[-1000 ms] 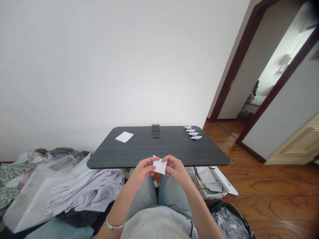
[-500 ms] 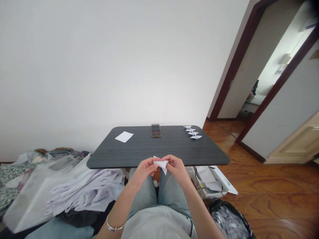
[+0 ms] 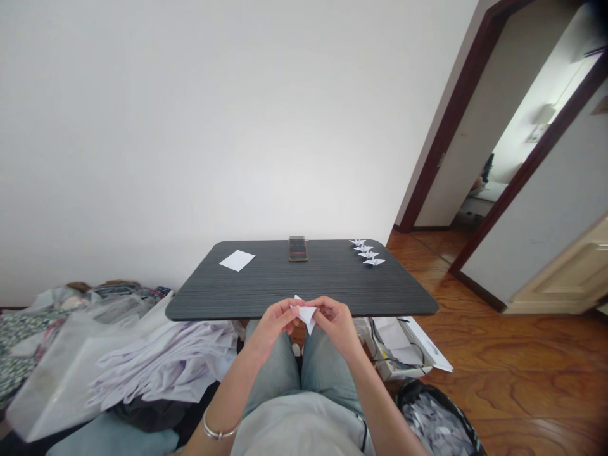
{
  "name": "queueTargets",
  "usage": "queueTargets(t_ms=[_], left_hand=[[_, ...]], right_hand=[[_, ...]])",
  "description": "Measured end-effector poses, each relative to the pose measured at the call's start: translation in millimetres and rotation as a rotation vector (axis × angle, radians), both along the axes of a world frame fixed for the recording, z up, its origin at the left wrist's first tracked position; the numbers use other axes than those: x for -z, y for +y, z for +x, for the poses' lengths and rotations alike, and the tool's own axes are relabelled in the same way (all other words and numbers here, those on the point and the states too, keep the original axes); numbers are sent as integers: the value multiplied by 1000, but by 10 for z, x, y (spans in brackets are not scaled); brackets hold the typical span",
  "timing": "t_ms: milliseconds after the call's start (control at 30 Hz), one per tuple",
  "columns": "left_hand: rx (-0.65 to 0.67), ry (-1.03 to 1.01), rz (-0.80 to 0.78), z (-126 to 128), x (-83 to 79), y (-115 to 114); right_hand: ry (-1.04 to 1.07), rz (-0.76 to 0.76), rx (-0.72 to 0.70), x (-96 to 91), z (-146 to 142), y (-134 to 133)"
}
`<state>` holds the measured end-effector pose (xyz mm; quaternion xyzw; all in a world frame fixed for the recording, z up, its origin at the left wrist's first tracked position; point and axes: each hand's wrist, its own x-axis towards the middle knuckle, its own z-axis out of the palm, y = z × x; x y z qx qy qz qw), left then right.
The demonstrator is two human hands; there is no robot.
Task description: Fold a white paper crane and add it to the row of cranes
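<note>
Two hands pinch one folded white paper at the middle of the tabletop's near edge.
Both forearms reach forward and inward, wrists turned so the left hand (image 3: 273,322) and right hand (image 3: 335,320) face each other; thumbs and fingers are nearly closed, each gripping a side of the folded paper (image 3: 307,314), whose one point hangs downward just off the edge of the tabletop (image 3: 285,286). One bracelet (image 3: 218,435) circles the left wrist. Four folded paper birds (image 3: 373,261) line up by the far right corner, one phone (image 3: 298,249) lies mid far edge, and flat white paper (image 3: 237,260), sheet count unclear, lies near the far left corner.
</note>
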<state>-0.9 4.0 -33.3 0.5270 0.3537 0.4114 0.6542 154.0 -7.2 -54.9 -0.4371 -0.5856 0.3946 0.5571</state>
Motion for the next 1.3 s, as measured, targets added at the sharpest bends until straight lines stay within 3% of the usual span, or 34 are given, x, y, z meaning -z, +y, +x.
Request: queueTargets(t_ms=[633,1300], left_hand=[[98,-37,31,15,-28,-30],[125,-48,9,6,-19,-27]], right_hand=[[-83,163,82,55,-25,44],[44,52,34,-11,-45,36]])
